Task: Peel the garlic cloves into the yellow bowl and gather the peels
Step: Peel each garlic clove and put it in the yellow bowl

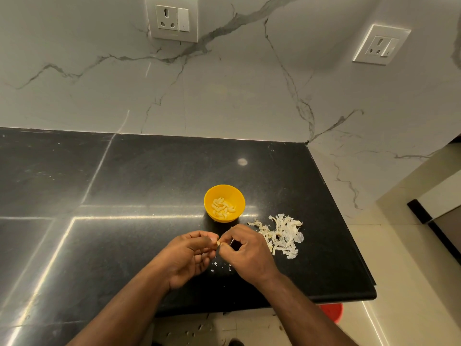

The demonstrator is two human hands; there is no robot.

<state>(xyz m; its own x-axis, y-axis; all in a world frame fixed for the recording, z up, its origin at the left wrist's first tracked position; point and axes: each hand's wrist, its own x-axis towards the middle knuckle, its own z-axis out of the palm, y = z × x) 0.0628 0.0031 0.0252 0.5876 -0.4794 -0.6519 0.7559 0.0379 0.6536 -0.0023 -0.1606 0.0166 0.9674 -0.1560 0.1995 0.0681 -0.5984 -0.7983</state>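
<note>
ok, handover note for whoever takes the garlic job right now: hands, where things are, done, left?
Hands: left hand and right hand are together over the black counter, both pinching one small garlic clove between the fingertips, mid-peel.
Things: yellow bowl sits just beyond the hands, with a batch of peeled cloves inside. Peel pile lies on the counter right of the hands; a few loose scraps lie under the hands.
Done: many cloves peeled into the bowl.
Left: finish this clove, drop it in the bowl, then gather pile and scraps. No unpeeled cloves visible elsewhere.
</note>
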